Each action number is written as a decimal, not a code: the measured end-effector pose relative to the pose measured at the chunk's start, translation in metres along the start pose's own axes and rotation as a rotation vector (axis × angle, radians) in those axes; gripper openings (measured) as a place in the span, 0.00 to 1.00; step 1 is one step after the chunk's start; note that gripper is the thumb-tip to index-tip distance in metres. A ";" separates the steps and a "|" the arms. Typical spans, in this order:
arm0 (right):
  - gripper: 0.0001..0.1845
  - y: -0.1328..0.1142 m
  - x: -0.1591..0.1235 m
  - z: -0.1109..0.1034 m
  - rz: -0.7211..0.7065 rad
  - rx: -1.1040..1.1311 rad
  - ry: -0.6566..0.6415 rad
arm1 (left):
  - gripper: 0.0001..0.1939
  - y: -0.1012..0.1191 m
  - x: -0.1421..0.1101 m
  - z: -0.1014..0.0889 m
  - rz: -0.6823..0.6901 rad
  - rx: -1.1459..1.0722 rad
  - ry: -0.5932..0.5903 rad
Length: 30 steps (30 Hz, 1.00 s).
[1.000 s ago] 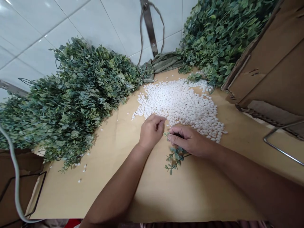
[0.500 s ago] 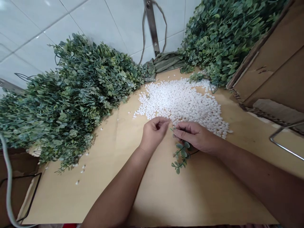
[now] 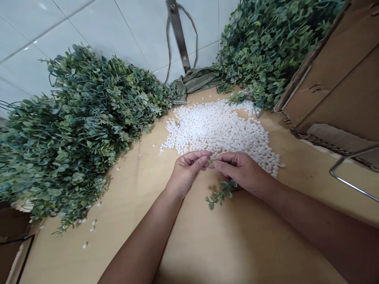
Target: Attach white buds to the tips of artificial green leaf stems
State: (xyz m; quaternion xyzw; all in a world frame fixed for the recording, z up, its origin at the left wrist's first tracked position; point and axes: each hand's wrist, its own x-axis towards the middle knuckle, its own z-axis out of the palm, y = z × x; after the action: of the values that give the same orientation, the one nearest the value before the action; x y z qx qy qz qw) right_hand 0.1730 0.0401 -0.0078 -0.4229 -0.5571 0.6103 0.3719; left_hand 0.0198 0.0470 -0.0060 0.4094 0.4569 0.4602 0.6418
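Note:
My right hand pinches a green artificial leaf sprig by one tip. The sprig's lower leaves hang below that hand, over the board. My left hand is closed in a pinch, thumb against fingers, right at the sprig's tip. Both sets of fingertips nearly meet there. Whatever small thing sits between the left fingertips is hidden. Just beyond the hands spreads a heap of small white pieces, like beads or buds.
A large pile of artificial greenery fills the left side. More greenery stands at the back right by a torn cardboard box. A grey-green cloth lies against the tiled wall. A bent metal rod juts in at right.
My left fingers have come across to the sprig's tip and now meet my right fingertips. My right hand keeps its pinch on the sprig. The view has shifted slightly.

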 end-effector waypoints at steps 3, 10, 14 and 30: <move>0.12 0.003 -0.001 0.000 0.025 0.001 0.047 | 0.11 0.002 0.002 -0.002 -0.021 -0.039 0.009; 0.12 0.001 -0.002 0.001 0.007 0.021 0.091 | 0.13 0.003 0.003 -0.002 -0.055 -0.034 -0.002; 0.12 0.000 -0.002 0.000 -0.013 0.015 0.112 | 0.13 0.002 0.003 -0.001 -0.050 -0.022 0.001; 0.11 0.001 -0.002 0.002 -0.041 -0.054 0.133 | 0.11 0.000 0.003 0.002 -0.008 -0.019 0.004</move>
State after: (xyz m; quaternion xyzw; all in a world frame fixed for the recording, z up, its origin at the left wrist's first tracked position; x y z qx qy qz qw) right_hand 0.1722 0.0370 -0.0087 -0.4611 -0.5560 0.5579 0.4088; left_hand 0.0219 0.0493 -0.0060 0.4005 0.4554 0.4626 0.6467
